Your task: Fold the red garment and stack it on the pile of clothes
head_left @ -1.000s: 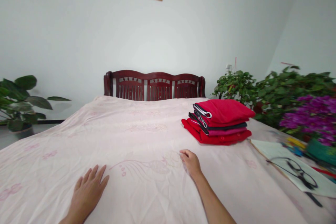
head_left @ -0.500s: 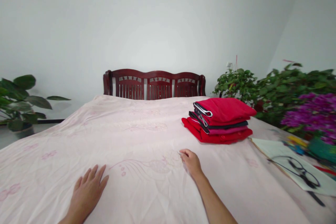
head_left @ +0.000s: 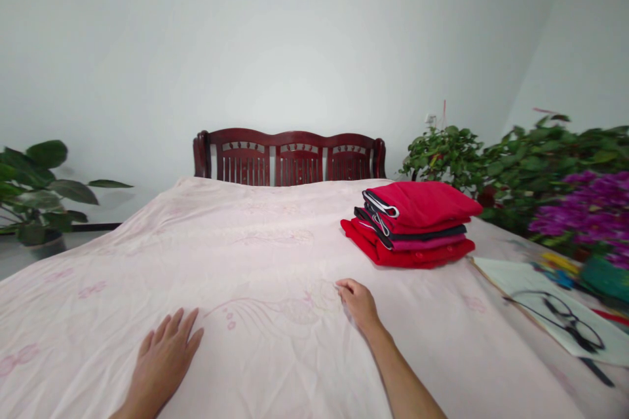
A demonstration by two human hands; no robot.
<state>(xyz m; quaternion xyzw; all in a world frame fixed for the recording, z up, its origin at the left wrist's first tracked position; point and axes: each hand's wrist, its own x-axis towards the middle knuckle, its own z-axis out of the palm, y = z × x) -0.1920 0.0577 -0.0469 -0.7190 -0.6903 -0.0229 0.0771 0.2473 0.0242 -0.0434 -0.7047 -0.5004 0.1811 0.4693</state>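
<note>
L hand (head_left: 164, 357) is lying flat, fingers spread, palm down on the pink sheet (head_left: 255, 262) near the bed's near edge, holding nothing. R hand (head_left: 358, 304) is resting further in, toward the middle w/ fingers curled together; fingertips look to be pinching a bit of sheet, but can't tell for sure if any cloth is actually caught. Sheet is covering the whole bed, lightly creased.

Folded stack of clothes (head_left: 413, 226), red w/ dark layers, is sitting toward the far R corner, apart from both hands. Paper sheet (head_left: 511, 285) w/ glasses (head_left: 565, 324) on it is lying along the R edge, near the R forearm.

Risks, as a judgement: any pull on the sheet by the R hand is likely dragging cloth under the stack, so the pile could be tipping or sliding. L palm is pinning the near part, so a tug could bunch creases btwn the hands. A wide R-arm sweep could be knocking the glasses off the R edge.
</note>
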